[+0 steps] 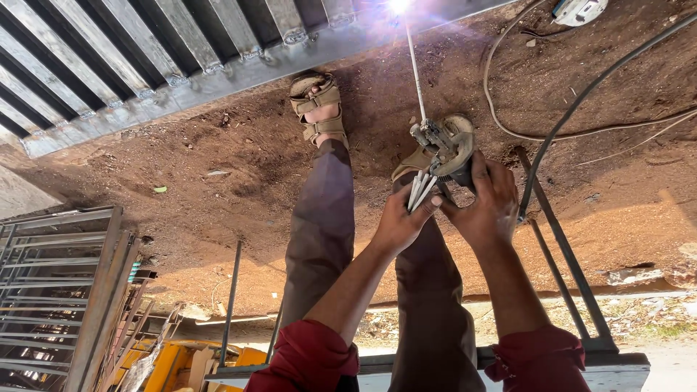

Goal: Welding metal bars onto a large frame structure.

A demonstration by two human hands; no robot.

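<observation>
My right hand (488, 205) grips a welding electrode holder (443, 147) whose thin rod (415, 72) reaches to a bright arc (398, 6) on a grey metal gate frame (218, 76). My left hand (401, 218) pinches a small bundle of spare welding rods (420, 191) just below the holder. Both arms wear red sleeves. My legs in brown trousers and sandalled feet (319, 109) stand on the dirt below the hands.
A black cable (581, 98) runs from the holder to the upper right, beside pale wires (501, 123) on the reddish dirt. Steel grilles (58, 290) are stacked at the lower left. Thin metal bars (563, 247) lie at the right.
</observation>
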